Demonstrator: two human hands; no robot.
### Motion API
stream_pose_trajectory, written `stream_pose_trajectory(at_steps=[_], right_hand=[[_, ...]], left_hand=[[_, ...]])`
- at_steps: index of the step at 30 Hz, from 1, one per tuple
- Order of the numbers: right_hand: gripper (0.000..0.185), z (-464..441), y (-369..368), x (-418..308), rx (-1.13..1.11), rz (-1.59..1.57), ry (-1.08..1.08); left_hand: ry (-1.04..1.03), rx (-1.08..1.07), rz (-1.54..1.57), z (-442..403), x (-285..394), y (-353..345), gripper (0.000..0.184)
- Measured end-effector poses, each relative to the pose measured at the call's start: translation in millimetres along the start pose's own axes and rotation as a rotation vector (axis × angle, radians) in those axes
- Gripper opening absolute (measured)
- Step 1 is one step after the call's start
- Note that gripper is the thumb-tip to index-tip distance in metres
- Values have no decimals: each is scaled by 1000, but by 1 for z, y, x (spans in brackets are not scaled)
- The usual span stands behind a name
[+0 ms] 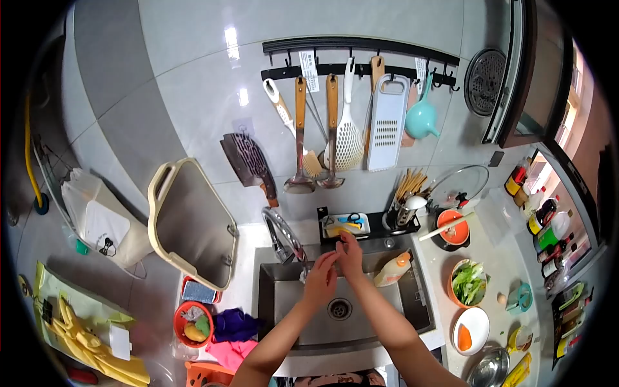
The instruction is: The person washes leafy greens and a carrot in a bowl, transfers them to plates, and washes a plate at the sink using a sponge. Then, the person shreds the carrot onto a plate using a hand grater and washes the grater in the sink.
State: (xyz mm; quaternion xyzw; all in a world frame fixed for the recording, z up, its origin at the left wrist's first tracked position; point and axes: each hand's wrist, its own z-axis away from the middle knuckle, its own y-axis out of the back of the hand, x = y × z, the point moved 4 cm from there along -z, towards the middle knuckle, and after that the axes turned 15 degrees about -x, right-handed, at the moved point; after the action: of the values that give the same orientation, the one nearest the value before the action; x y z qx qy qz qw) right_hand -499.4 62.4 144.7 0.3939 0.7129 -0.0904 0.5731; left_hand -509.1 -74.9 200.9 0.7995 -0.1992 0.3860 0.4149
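Both my hands are raised over the stainless steel sink (303,326), close together beside the curved faucet (282,226). My left hand (321,277) has its fingers stretched up toward my right hand, and I see nothing in it. My right hand (350,257) is a little higher, its fingers loosely bent and apart, in front of a small tray (366,222) of blue and yellow items. No held object shows in it. A bottle with an orange cap (392,271) leans in the sink to the right. The drain (340,309) lies below my hands.
Ladles (300,184), a skimmer (346,145) and a grater (388,122) hang above. A cleaver (238,158) is on the wall. On the left stand a cutting board (193,226) and red basket (193,322). A greens bowl (454,293), white bowl (474,319) and pot (445,238) are right.
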Motion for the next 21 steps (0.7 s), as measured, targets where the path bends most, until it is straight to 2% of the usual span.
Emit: stream_pose_trajectory(at_steps=[4,7,8,11,12,15,16,19,21], right_hand=[[26,-44,6,3,42,-89,68],[23,-81,27,3,94,-127,-35],[24,-103,24,40,138,-396,-46],[25,-136,52,34,177,-1343,-204],[22,-146,63,26,244,-1427,-223],[33,-173,91,31,128,-1626,-157],[27,-172,98,29,116,-1571,-161],[21,-165,116,1,128,-1403,64],[23,-160,127,-17,88,-1364,95]], left_hand=[[-16,62,39,-29,7,7,36],[84,63,125,-44,3,10,39],[66,55,123,-49,-1,9,40],[84,56,110,-61,-1,9,38],[57,72,122,-63,-6,5,38],[90,71,104,-62,-21,-9,37],[105,80,81,-61,-22,-12,37],[96,85,61,-61,-25,-23,34],[90,70,33,-62,-25,-30,35]])
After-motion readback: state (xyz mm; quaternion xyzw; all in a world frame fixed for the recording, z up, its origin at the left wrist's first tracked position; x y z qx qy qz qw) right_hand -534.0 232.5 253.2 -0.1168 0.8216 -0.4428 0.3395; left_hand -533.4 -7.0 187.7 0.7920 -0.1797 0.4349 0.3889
